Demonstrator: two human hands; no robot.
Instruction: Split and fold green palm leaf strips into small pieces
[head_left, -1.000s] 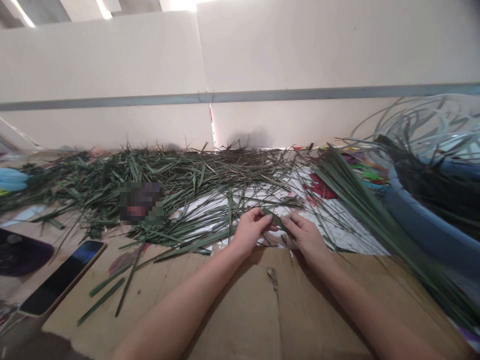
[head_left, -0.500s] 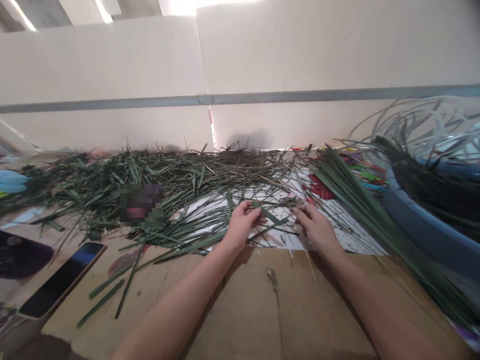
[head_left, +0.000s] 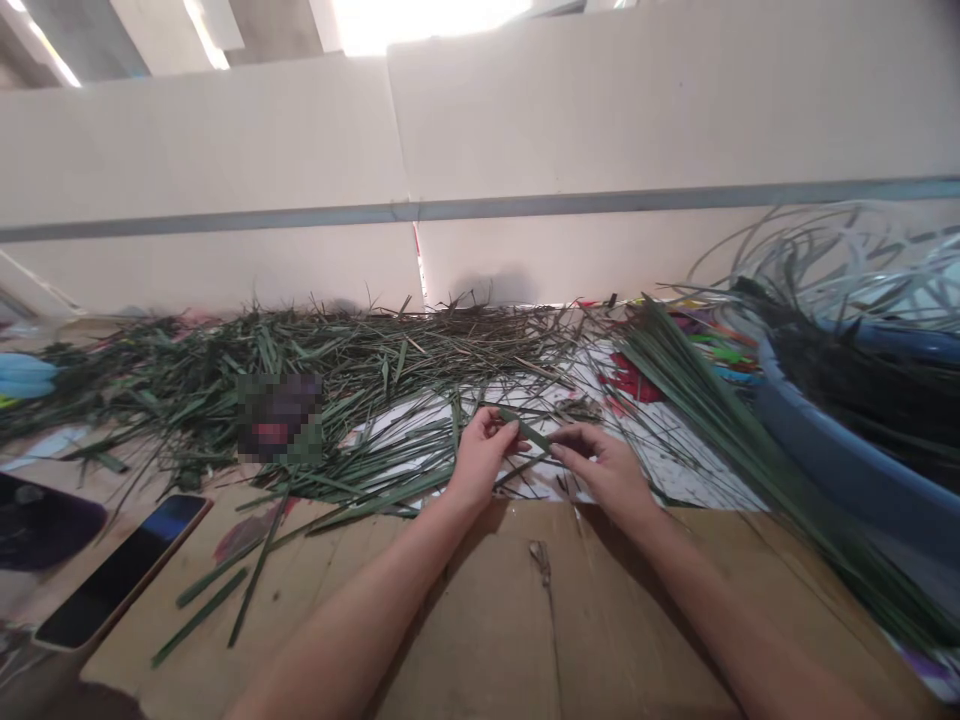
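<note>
Between my hands a short green leaf strip (head_left: 531, 434) is stretched, slanting down to the right. My left hand (head_left: 484, 450) pinches its upper left end between thumb and fingertips. The thumb and forefinger of my right hand (head_left: 606, 472) are closed on its lower right end. Both hands are just above a white sheet (head_left: 686, 465) with scattered leaf bits, near the far edge of a cardboard sheet (head_left: 495, 620). A long heap of cut green leaves (head_left: 360, 350) lies beyond them.
A phone (head_left: 124, 570) lies at the left beside a dark object (head_left: 45, 522). Loose strips (head_left: 199, 615) rest on the cardboard. At the right are a bundle of long leaves (head_left: 720, 430) and a blue tub (head_left: 832, 450) with dark strands. A pale wall (head_left: 225, 140) stands behind.
My right hand has moved left, toward my left hand, and now grips the strip's right end. My left hand stays nearly in place. The view has shifted slightly.
</note>
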